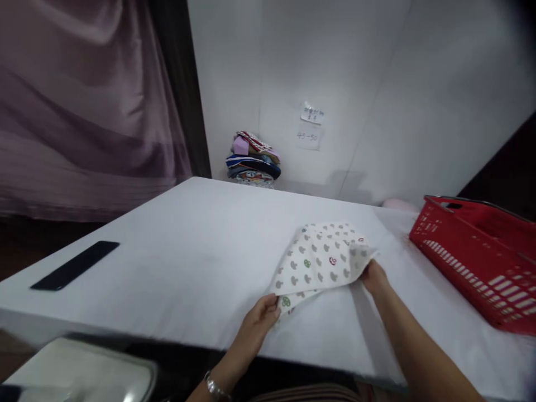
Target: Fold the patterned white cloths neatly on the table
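A white cloth [322, 257] printed with small grey, green and red mushroom-like shapes lies partly on the white table, its near edge lifted and folded over. My left hand [262, 317] pinches the cloth's near left corner between thumb and fingers. At the right corner, my right hand [374, 276] is closed on the fabric, with its fingertips partly hidden behind it. The far part of the cloth rests flat on the tabletop. Whether it is a plain piece or a garment, I cannot tell.
A red plastic basket [473, 251] stands on the white table [188, 245] at the right. A dark flat strip [77, 265] lies near the left edge. Folded fabrics [253, 159] are stacked beyond the far edge, by the wall. A pale stool-like surface [84, 371] is below left.
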